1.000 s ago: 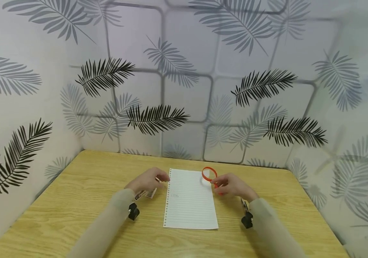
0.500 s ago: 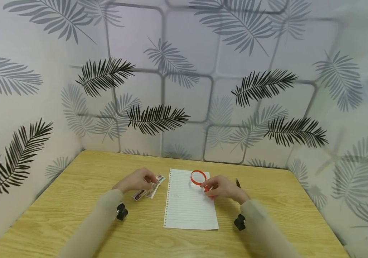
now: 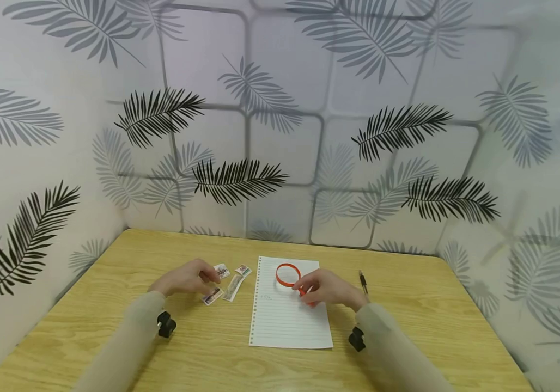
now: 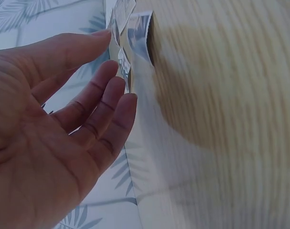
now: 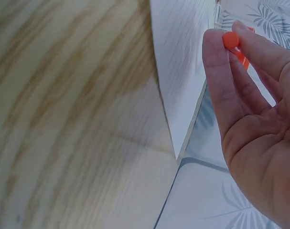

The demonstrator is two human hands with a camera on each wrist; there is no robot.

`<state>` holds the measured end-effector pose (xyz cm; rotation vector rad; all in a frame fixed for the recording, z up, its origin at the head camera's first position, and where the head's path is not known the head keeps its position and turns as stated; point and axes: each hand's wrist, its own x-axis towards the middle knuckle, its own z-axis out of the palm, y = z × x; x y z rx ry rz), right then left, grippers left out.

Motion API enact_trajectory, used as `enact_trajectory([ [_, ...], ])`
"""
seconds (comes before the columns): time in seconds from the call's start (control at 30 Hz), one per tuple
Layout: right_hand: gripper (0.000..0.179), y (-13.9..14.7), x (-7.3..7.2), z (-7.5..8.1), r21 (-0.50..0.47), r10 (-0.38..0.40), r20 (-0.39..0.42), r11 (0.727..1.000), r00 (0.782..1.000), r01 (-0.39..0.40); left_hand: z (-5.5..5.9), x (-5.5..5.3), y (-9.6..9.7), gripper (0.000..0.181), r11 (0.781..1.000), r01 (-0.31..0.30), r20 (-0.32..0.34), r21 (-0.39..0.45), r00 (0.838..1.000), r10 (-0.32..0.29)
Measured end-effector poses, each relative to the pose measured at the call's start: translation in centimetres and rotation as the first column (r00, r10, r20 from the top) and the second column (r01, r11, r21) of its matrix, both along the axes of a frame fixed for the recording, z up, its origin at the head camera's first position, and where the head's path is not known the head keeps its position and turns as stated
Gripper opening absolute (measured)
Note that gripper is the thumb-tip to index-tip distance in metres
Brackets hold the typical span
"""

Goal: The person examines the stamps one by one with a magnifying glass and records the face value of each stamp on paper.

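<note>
A magnifying glass with a red rim and handle (image 3: 302,292) is gripped by my right hand (image 3: 328,288), fingers and thumb pinching the handle. In the right wrist view the round orange handle end (image 5: 230,40) shows between thumb and fingertips. Its lens hangs over a sheet of lined paper (image 3: 290,326) with faint writing at the left. My left hand (image 3: 187,279) hovers beside several small stamp-like pictures (image 3: 232,287), thumb apart from the loosely bent fingers (image 4: 104,119). Nothing shows between them. One picture (image 4: 141,34) has a curled edge in the left wrist view.
A dark pen (image 3: 363,280) lies right of the paper, partly behind my right forearm. The wooden table (image 3: 241,370) meets a leaf-patterned wall covering (image 3: 280,152) at its back and sides. Black wrist cameras sit at both cuffs.
My left hand has moved left, away from the paper, uncovering the small pictures. My right hand has carried the magnifying glass left and slightly nearer over the paper, and the pen has come into view.
</note>
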<state>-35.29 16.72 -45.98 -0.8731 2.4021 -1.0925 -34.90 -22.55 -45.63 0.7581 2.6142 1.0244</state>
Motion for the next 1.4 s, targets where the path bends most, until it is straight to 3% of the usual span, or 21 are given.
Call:
enact_trajectory([
  [0.17, 0.027, -1.0, 0.2, 0.4, 0.01, 0.021, 0.0, 1.0, 1.0, -0.021, 0.2, 0.5, -0.6, 0.024, 1.0, 0.023, 0.024, -0.012, 0.999, -0.023],
  [0.6, 0.028, -4.2, 1.0, 0.8, -0.002, 0.076, 0.032, 0.997, 0.997, -0.076, 0.2, 1.2, -1.2, 0.034, 0.998, -0.056, 0.186, -0.014, 0.981, 0.058],
  [1.0, 0.024, -7.2, 1.3, 0.5, 0.02, 0.115, 0.028, 0.993, 0.993, -0.116, -0.3, 0.7, -1.2, 0.038, 0.998, -0.059, 0.18, -0.031, 0.982, 0.064],
  [1.4, 0.024, -10.1, 1.7, 0.3, 0.057, 0.158, 0.03, 0.986, 0.987, -0.159, -0.5, 1.0, -1.0, 0.037, 0.996, -0.083, 0.186, -0.039, 0.978, 0.089],
])
